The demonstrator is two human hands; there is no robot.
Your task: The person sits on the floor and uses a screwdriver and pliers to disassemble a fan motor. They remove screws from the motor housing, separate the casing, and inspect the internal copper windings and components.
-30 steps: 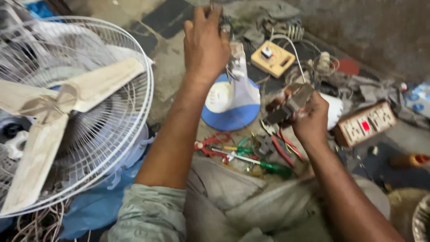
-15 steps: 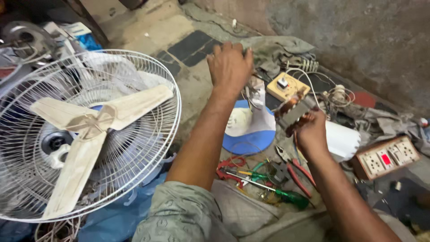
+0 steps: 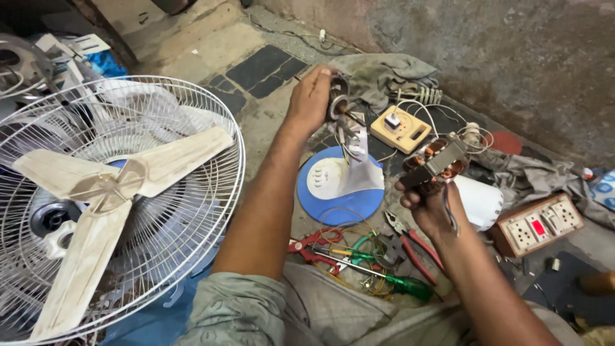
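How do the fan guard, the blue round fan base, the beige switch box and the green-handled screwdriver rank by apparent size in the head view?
1. Fan guard, though nearest the camera.
2. Blue round fan base.
3. Green-handled screwdriver and beige switch box: too alike to rank.

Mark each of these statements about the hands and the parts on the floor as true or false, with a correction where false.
1. The right hand holds a motor stator with copper windings. True.
2. The left hand rests on the fan blades. False: it grips a small metal part above the blue and white fan base, away from the caged fan.
3. A green-handled screwdriver lies by the red-handled pliers. True.
4. The socket board sits left of the fan. False: it lies at the right, near the wall.
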